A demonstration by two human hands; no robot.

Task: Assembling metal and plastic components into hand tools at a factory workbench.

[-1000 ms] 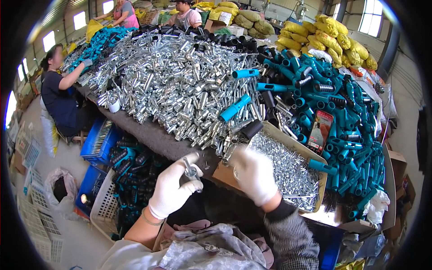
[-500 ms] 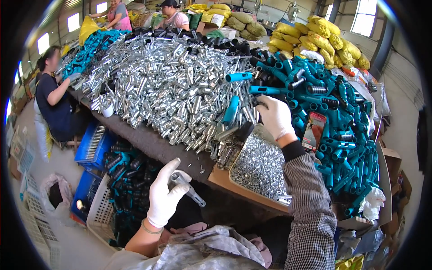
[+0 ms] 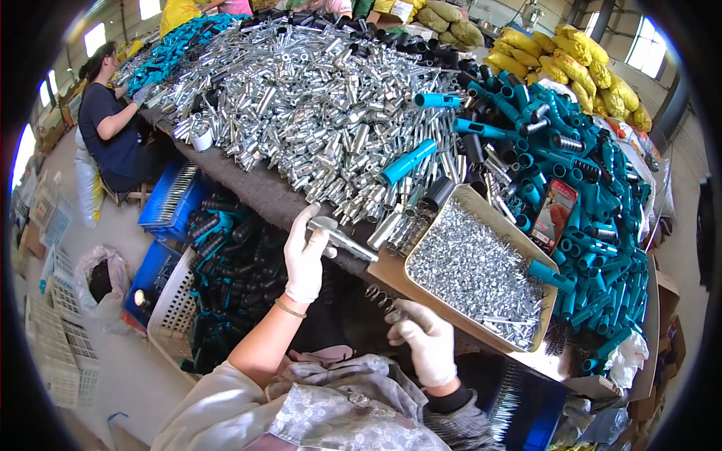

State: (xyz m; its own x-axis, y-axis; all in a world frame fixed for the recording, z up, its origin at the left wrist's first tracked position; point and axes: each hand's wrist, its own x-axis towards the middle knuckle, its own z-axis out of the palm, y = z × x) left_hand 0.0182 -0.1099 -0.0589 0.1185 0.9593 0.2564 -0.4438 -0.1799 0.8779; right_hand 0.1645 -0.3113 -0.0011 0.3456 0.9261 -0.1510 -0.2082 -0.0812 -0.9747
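— Where's the metal tube?
— Left hand grip closed around it, at the desk edge, open air below.
— Right hand?
— Pinching a spring beneath the tray rim.

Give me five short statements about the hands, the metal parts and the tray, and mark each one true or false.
1. The left hand holds a shiny metal part in its grip. True.
2. The right hand rests on top of the big pile of silver tubes. False: it is low, at the near edge of the tray, by a small coiled spring.
3. Both hands wear white gloves. True.
4. The tray is filled with teal handles. False: it holds small silver pieces, with one teal handle lying at its right side.
5. The teal parts are heaped to the right of the silver tubes. True.
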